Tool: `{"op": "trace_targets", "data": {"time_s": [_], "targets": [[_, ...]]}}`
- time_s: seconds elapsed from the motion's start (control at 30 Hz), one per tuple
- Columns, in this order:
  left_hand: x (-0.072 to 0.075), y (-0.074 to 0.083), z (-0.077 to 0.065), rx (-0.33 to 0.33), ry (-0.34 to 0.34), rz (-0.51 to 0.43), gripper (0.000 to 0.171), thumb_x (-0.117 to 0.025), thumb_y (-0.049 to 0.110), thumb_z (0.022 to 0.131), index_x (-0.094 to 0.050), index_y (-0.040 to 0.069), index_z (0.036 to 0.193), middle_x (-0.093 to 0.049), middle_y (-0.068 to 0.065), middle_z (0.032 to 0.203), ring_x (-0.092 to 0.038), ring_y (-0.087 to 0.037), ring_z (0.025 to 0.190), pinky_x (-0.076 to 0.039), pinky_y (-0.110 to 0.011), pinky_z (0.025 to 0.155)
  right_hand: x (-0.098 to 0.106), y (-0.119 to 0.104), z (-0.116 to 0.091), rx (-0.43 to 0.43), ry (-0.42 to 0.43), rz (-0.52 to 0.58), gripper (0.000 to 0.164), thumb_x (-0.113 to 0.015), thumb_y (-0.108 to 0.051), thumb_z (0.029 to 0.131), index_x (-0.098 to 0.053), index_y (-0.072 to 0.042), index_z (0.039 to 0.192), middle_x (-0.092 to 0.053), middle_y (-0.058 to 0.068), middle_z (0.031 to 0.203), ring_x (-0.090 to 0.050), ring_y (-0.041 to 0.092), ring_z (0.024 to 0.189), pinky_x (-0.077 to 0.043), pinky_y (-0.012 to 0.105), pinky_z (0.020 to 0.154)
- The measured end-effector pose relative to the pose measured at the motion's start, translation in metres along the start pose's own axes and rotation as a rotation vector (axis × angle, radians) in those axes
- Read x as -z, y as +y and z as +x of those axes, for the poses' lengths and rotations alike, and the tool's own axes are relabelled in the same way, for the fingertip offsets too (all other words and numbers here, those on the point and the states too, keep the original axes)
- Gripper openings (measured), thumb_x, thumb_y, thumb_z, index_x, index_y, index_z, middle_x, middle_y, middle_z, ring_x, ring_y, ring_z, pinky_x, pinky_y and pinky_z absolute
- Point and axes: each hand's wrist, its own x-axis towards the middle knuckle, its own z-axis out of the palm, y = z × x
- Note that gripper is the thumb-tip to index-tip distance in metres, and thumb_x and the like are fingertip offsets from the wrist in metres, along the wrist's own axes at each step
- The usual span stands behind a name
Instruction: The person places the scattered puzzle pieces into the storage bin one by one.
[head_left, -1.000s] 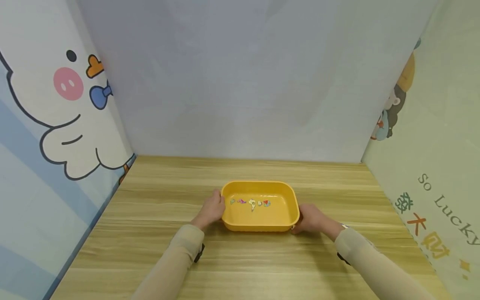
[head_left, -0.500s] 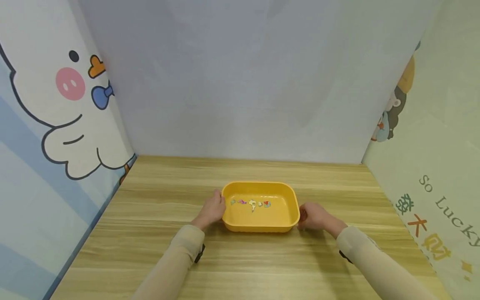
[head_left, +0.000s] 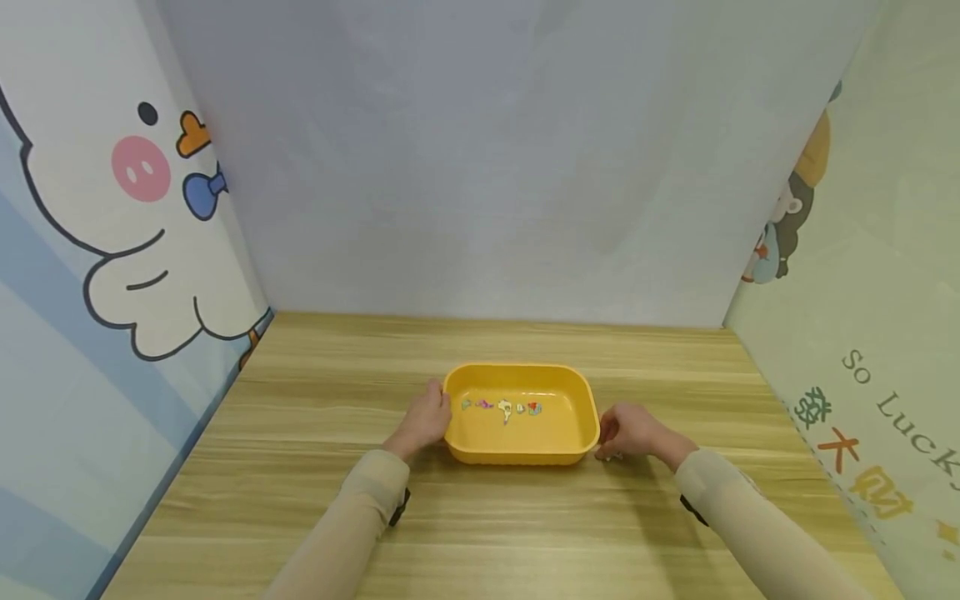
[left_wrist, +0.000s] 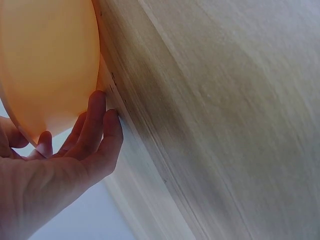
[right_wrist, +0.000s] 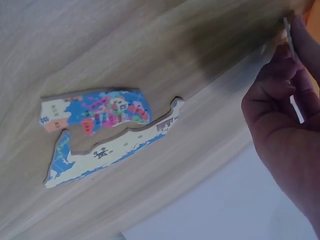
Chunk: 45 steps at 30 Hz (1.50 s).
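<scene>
A yellow plastic basin (head_left: 555,425) stands on the wooden table, with several small coloured pieces (head_left: 505,408) in a row on its floor. My left hand (head_left: 423,419) grips the basin's left side; in the left wrist view its fingers (left_wrist: 95,115) lie against the outer wall. Beside the basin's right end is my right hand (head_left: 637,432). The right wrist view shows it pinching a thin flat puzzle piece (right_wrist: 289,36), seen edge-on, between thumb and finger. Two map-printed puzzle pieces, one blue and pink (right_wrist: 107,111), one cream and blue (right_wrist: 117,150), lie on the table near that hand.
The wood-grain table (head_left: 495,533) ends at a pale grey back wall (head_left: 487,167). Printed cloth panels rise on the left (head_left: 60,375) and right (head_left: 862,292).
My right hand has drawn slightly right, away from the basin's front right corner, and a pale bit now shows under its fingers. Left hand and basin have hardly moved.
</scene>
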Motion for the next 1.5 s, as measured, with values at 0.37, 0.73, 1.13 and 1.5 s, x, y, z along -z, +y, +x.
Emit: {"op": "trace_targets", "data": {"time_s": [0.37,0.73,1.13,1.5], "targets": [[-0.002,-0.002,0.003,-0.019,-0.005,0.007,0.02,-0.034,0.015,0.103,-0.042,0.0,0.113,-0.054,-0.014,0.084,-0.055,-0.023,0.07,-0.047,-0.034,0.061,0.014,0.005,-0.001,0.038,0.031,0.016,0.014,-0.083,-0.017,0.074,-0.071,-0.01,0.071,-0.064,-0.005,0.066,-0.056,0.01,0.057,-0.049,0.028,0.054],[-0.002,-0.002,0.003,-0.011,0.014,0.027,0.02,-0.034,0.015,0.103,-0.043,0.0,0.113,-0.055,-0.016,0.087,-0.056,-0.025,0.074,-0.047,-0.036,0.064,0.033,0.003,0.003,-0.053,0.216,0.005,0.011,-0.079,-0.012,0.079,-0.072,-0.006,0.075,-0.065,0.002,0.065,-0.058,0.015,0.05,-0.05,0.031,0.052],[-0.003,-0.004,0.004,-0.017,0.015,0.012,0.019,-0.034,0.015,0.103,-0.043,0.0,0.11,-0.054,-0.015,0.085,-0.055,-0.024,0.072,-0.047,-0.035,0.062,0.051,-0.015,0.01,-0.045,0.231,0.07,0.014,-0.067,-0.007,0.089,-0.067,0.005,0.097,-0.068,0.01,0.078,-0.064,0.026,0.066,-0.051,0.031,0.057],[0.0,-0.002,0.002,-0.006,0.008,0.008,0.018,-0.034,0.015,0.103,-0.043,0.001,0.11,-0.054,-0.014,0.085,-0.055,-0.023,0.071,-0.047,-0.034,0.061,0.059,-0.025,0.024,-0.049,0.192,0.099,0.016,-0.06,0.002,0.086,-0.065,0.006,0.101,-0.067,0.01,0.083,-0.064,0.024,0.069,-0.051,0.033,0.056]]}}
